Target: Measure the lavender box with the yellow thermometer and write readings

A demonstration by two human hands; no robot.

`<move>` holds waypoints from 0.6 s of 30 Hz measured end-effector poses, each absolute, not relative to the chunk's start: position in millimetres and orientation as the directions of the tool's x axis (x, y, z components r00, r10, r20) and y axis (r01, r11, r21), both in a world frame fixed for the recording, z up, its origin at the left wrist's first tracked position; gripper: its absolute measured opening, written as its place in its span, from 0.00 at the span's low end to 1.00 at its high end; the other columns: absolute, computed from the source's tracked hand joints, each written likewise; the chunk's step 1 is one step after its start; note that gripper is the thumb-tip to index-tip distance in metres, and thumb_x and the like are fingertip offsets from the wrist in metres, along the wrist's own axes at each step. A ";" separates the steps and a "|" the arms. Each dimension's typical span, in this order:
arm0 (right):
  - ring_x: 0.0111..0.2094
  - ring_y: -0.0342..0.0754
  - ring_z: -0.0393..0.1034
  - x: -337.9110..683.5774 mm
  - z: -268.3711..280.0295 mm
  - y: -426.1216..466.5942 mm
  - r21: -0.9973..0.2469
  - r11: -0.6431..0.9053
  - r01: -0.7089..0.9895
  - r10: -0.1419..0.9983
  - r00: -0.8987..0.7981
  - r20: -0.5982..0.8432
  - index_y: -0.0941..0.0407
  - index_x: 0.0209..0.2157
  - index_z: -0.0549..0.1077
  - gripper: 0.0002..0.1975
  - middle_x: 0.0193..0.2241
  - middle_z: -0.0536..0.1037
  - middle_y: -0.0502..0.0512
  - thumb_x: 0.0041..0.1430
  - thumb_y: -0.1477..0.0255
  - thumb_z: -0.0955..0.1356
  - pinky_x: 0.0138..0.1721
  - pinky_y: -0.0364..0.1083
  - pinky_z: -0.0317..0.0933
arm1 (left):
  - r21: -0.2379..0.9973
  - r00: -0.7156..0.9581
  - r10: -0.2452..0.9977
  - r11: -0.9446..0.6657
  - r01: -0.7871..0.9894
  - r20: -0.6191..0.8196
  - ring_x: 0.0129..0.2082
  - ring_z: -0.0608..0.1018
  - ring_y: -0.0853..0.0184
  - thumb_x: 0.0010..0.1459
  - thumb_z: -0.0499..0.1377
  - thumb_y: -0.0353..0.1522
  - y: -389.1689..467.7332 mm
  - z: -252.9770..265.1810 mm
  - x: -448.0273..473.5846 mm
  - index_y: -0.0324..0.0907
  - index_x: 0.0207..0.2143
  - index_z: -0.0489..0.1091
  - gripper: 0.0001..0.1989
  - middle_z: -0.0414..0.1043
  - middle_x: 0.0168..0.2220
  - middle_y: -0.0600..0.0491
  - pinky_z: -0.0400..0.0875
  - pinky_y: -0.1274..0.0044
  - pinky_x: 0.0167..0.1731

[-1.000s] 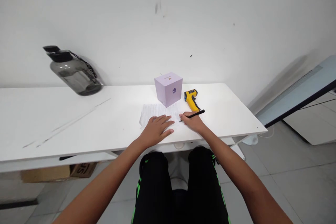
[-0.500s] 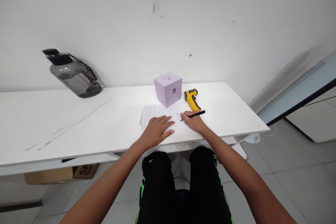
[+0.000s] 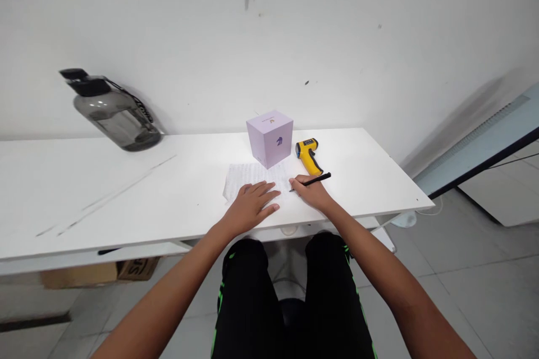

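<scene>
The white bench [image 3: 357,185] carries a bottle [image 3: 120,118], a purple box [image 3: 272,140] and, in front of it, a written-on paper [image 3: 244,174]. The left hand [image 3: 251,206] lies spread on the paper; the right hand [image 3: 312,193] pinches a black pen [image 3: 319,179] over it.

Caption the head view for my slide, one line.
Left hand resting on paper, right hand holding a pen, with a box and thermometer gun beyond.

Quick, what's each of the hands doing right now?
Left hand: open, palm down, lying at least partly on the paper.
Right hand: closed, holding the pen.
</scene>
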State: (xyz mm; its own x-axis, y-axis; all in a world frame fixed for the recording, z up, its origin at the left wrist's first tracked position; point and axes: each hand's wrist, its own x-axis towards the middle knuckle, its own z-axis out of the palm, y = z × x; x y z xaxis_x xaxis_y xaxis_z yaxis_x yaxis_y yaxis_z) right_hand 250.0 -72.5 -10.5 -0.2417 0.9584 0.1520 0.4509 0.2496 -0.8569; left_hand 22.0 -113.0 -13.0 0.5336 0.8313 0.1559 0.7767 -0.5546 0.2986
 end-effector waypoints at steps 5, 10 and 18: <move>0.28 0.45 0.67 251.7 -11.6 -73.3 -0.854 0.267 0.447 0.961 -0.193 0.199 0.55 0.23 0.70 0.20 0.21 0.71 0.48 0.63 0.58 0.62 0.34 0.44 0.59 | 0.441 0.451 0.869 -0.493 0.750 0.205 0.67 0.61 0.56 0.64 0.51 0.48 -112.0 -22.2 17.6 0.52 0.58 0.67 0.24 0.61 0.65 0.50 0.52 0.59 0.65; 0.37 0.49 0.71 243.2 -13.0 -63.3 -0.597 0.410 0.689 0.903 -0.214 0.373 0.56 0.35 0.75 0.16 0.35 0.77 0.55 0.67 0.62 0.61 0.39 0.45 0.61 | 0.836 -0.127 0.983 -0.040 0.547 0.130 0.68 0.57 0.48 0.48 0.65 0.52 -76.7 -18.0 20.5 0.41 0.68 0.44 0.53 0.44 0.70 0.35 0.58 0.58 0.63; 0.37 0.51 0.71 214.5 1.8 -36.3 -0.084 0.437 0.895 0.894 -0.422 0.153 0.56 0.56 0.68 0.25 0.48 0.71 0.63 0.59 0.83 0.60 0.36 0.48 0.60 | 0.923 -0.249 0.959 -0.030 0.384 0.135 0.66 0.60 0.47 0.38 0.71 0.48 0.9 1.8 42.3 0.43 0.66 0.41 0.60 0.52 0.66 0.34 0.58 0.56 0.61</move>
State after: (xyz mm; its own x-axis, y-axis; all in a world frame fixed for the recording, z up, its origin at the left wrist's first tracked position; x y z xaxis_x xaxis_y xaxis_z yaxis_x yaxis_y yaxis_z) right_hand 214.5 -36.3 1.8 -0.4219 0.8936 0.1532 0.8954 0.4372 -0.0843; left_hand 42.3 0.9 1.8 -0.2490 0.9591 0.1347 0.3845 -0.0298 0.9227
